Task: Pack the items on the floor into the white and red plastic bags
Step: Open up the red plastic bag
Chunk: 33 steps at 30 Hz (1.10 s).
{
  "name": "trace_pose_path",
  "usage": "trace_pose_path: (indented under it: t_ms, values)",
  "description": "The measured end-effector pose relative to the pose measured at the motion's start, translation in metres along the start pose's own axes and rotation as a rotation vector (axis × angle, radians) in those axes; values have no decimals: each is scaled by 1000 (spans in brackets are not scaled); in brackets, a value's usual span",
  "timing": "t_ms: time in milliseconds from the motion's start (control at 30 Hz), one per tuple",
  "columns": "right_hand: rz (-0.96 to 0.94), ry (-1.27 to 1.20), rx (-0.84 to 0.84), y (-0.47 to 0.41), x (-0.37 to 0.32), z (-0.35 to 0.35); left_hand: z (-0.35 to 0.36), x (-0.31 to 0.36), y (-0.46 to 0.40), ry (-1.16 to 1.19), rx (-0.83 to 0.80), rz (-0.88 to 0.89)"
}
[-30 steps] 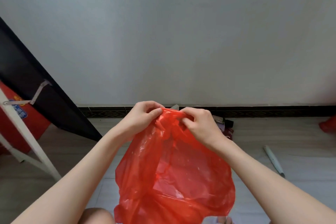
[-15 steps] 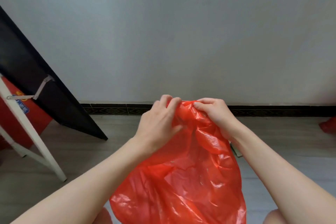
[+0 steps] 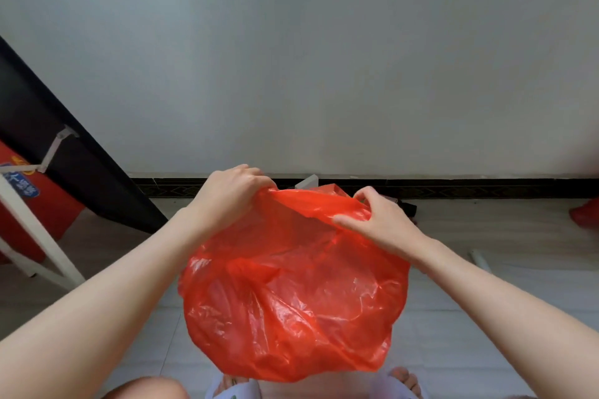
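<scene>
Billowing between both hands, the red plastic bag (image 3: pixel 291 295) hangs above the pale tiled floor (image 3: pixel 486 327), thin, glossy and crinkled, puffed into a rounded shape. Left hand (image 3: pixel 230 194) clutches its bunched rim; right hand (image 3: pixel 379 223) pinches the opposite edge, spreading the mouth.

A translucent red plastic bag (image 3: pixel 291 295) is glowing against the pale grey wall (image 3: pixel 324 58), below which a black skirting strip (image 3: pixel 486 188) with a faint diamond pattern is running above whitish floor tiles (image 3: pixel 453 350).
</scene>
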State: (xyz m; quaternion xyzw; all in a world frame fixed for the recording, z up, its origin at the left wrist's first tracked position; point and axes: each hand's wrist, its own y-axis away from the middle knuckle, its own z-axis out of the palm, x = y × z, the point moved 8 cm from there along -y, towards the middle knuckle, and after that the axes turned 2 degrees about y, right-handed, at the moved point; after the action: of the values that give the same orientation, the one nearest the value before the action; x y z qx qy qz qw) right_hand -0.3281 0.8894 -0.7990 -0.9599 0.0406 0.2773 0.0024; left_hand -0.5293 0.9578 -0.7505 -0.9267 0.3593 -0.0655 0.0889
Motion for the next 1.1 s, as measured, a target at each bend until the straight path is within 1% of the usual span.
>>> trace_pose_path:
  t_ms: [67,100,133,200,300,367,467,533,633,767,833,867,900,967,1000,1033,1100]
  values:
    - [-181,406,-107,-9,-11,23,10,-12,3,-4,-45,-20]
    - [-243,493,-126,-15,-14,34,17,-17,6,3,-61,-28]
    - [-255,505,-137,-23,-14,42,27,-23,9,13,-74,-36]
    - [-235,432,-154,-41,-8,63,46,-34,15,17,-78,-42]
    - [-269,399,-215,-71,-1,113,73,-60,15,-62,18,-71]
    - [-264,377,-210,-94,1,142,91,-84,14,-71,84,-165]
    - [-159,248,-188,-132,10,178,128,-115,14,-65,107,-298]
    - [-100,177,-249,-155,17,204,154,-129,16,-75,96,-319]
    - [-75,112,-346,-181,25,244,183,-151,20,-92,72,-348]
    - [-38,-67,-371,-199,31,286,198,-176,17,-83,95,-423]
    - [-33,-141,-396,-203,31,297,209,-188,17,-77,41,-481]
    - [-25,-167,-423,-203,33,301,218,-191,19,-71,-15,-489]
    - [-10,-198,-443,-203,35,303,228,-190,21,-57,-84,-476]
    - [44,-259,-414,-203,48,299,244,-178,21,-28,-183,-389]
    - [73,-259,-378,-203,59,295,246,-171,16,-22,-188,-341]
    - [89,-208,-333,-204,72,291,243,-165,8,-13,-169,-305]
    - [111,-24,-244,-211,103,282,239,-159,-19,22,-106,-272]
